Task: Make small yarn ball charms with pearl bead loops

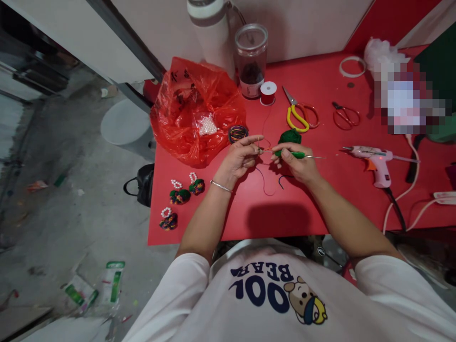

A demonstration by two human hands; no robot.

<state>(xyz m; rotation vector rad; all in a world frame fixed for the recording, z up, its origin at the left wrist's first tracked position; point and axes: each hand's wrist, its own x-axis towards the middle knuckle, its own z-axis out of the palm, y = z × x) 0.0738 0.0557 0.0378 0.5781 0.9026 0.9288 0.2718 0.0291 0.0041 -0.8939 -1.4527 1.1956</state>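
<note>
Two bare hands work over the middle of a smooth red table (228,218), both closed on slim things. Thumb and fingertips of the left hand (243,156) pinch a thin yarn strand (260,141); exactly how it winds there is too small to tell. The right hand (298,160) is clamped around the glossy green handle of a crochet hook (297,154), whose narrow metal shaft juts out toward the right; the tips of both hands nearly meet. Just beyond the right hand sits a fuzzy green yarn ball (290,137), and a tightly wound multicoloured yarn ball (238,135) lies by the left fingers, beside a crinkled red plastic bag (178,128) bearing a clear packet of round white beads (207,125). Three yarn ornaments (179,196), soft tufts with rings of pearly beads, cluster near the table's near left corner. Fine loose threads (264,183) curl between the wrists.

Toward the far edge stand a red thread spool (268,99) and a transparent jar (251,61); yellow-and-red-handled scissors (292,116) lie close by. A pale pink glue gun (382,166) rests farther right, its cord crossing the near edge. Open room runs between the forearms down to that edge, and between right hand and glue gun.
</note>
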